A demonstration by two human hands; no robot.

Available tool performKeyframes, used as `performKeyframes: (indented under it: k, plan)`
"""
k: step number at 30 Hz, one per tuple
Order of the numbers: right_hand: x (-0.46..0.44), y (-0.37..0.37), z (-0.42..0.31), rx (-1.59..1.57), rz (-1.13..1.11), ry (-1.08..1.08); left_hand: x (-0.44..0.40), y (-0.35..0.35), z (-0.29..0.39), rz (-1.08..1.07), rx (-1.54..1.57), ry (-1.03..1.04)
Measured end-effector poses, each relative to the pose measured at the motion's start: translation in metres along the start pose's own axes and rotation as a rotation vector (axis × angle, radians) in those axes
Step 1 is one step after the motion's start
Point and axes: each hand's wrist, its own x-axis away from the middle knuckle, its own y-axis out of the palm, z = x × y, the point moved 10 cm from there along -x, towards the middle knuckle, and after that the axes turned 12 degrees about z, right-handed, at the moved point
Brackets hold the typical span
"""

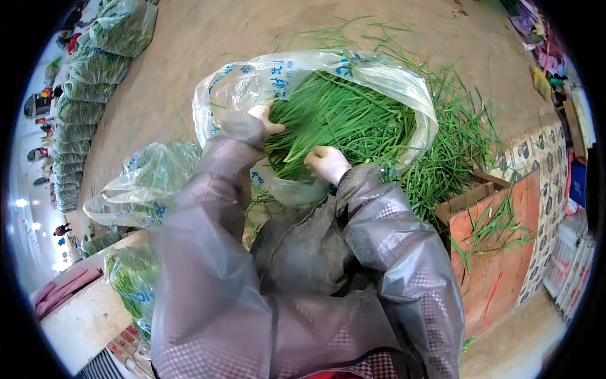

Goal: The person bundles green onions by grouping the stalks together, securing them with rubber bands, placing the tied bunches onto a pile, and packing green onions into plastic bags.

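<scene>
A clear plastic bag [265, 68] with blue print lies with its mouth wide, filled with long green chives [353, 117]. My left hand [265, 120], in a pale glove, is at the bag's left side, thumb and fingers apart against the chives' edge. At the near edge of the bunch, my right hand [328, 165], also gloved, has its fingers curled in beside the stem ends. Whatever those fingers pinch is hidden. Both forearms wear translucent sleeves over checked cloth.
Loose chives [451, 126] are heaped right of the bag, some on a reddish board [499, 243]. Another plastic bag [148, 180] lies at left, with a bag of greens [132, 281] below it. Several filled bags [95, 76] line the floor at far left.
</scene>
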Motion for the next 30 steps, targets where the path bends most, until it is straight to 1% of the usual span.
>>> performKeyframes:
  k: [1, 2, 3, 5, 7, 8, 9, 10, 11, 12, 14, 15, 17, 18, 19, 20, 21, 22, 23, 24, 25, 26, 27, 29, 30]
  plan:
    - [0.005, 0.019, 0.024, -0.291, -0.11, 0.347, -0.005, 0.004, -0.001, 0.003, 0.002, -0.01]
    - [0.001, 0.029, 0.035, -0.358, -0.15, 0.395, -0.01, 0.011, -0.007, 0.008, -0.177, -0.01]
    - [-0.002, 0.03, 0.036, -0.355, -0.161, 0.391, -0.017, 0.016, -0.019, 0.012, -0.356, -0.013]
    - [-0.001, 0.034, 0.047, -0.595, -0.143, 0.563, -0.029, 0.037, -0.033, -0.022, -0.306, 0.01]
    - [-0.002, 0.034, 0.047, -0.633, -0.147, 0.624, -0.023, 0.044, -0.024, -0.057, -0.259, -0.051]
    - [-0.004, 0.034, 0.053, -0.599, -0.135, 0.608, -0.02, 0.045, -0.026, 0.061, -0.233, -0.086]
    - [-0.006, 0.033, 0.057, -0.565, -0.121, 0.588, -0.018, 0.051, -0.031, 0.066, -0.236, -0.1]
    - [-0.004, 0.03, 0.057, -0.585, -0.105, 0.638, -0.017, 0.055, -0.032, 0.039, -0.18, -0.096]
    - [-0.005, 0.028, 0.063, -0.591, -0.059, 0.624, -0.014, 0.061, -0.033, 0.009, -0.122, -0.09]
    - [-0.002, 0.028, 0.065, -0.621, -0.061, 0.612, 0.009, 0.051, 0.001, -0.215, 0.083, -0.038]
    - [0.003, 0.032, 0.081, -0.701, -0.068, 0.606, 0.021, 0.053, 0.003, -0.187, 0.11, -0.06]
    - [0.005, 0.033, 0.089, -0.69, -0.071, 0.609, 0.025, 0.053, 0.005, -0.159, 0.134, -0.075]
    - [0.02, 0.024, 0.08, -0.657, 0.033, 0.633, 0.031, 0.075, -0.002, -0.113, 0.117, -0.104]
    - [0.023, 0.023, 0.087, -0.622, 0.052, 0.608, 0.029, 0.086, -0.007, -0.068, 0.042, -0.054]
    - [0.029, 0.014, 0.082, -0.541, 0.132, 0.561, 0.035, 0.074, 0.005, -0.02, -0.035, -0.01]
    - [0.037, 0.004, 0.078, -0.418, 0.139, 0.558, 0.046, 0.072, 0.013, -0.1, 0.04, -0.026]
    - [0.044, -0.009, 0.062, -0.295, 0.141, 0.543, 0.06, 0.06, 0.024, -0.121, 0.096, -0.066]
    - [0.04, -0.004, 0.07, -0.472, 0.176, 0.443, 0.07, 0.049, 0.037, -0.139, 0.024, -0.05]
    - [0.037, 0.006, 0.088, -0.655, 0.196, 0.345, 0.072, 0.052, 0.04, -0.206, -0.033, -0.069]
    - [0.038, 0.005, 0.117, -0.698, 0.228, 0.3, 0.086, 0.034, 0.055, -0.227, -0.053, -0.081]
    - [0.043, 0.007, 0.118, -0.781, 0.214, 0.347, 0.085, 0.039, 0.054, -0.207, -0.052, -0.041]
    - [0.048, 0.009, 0.117, -0.863, 0.202, 0.396, 0.087, 0.036, 0.062, -0.158, -0.057, 0.052]
    - [0.059, 0.003, 0.094, -0.974, 0.144, 0.54, 0.09, 0.037, 0.067, -0.228, -0.043, -0.004]
    - [0.064, -0.005, 0.061, -1.103, 0.19, 0.487, 0.095, 0.036, 0.077, -0.212, -0.088, -0.051]
    - [0.07, -0.017, 0.039, -1.007, 0.15, 0.465, 0.099, 0.039, 0.084, -0.22, -0.089, -0.029]
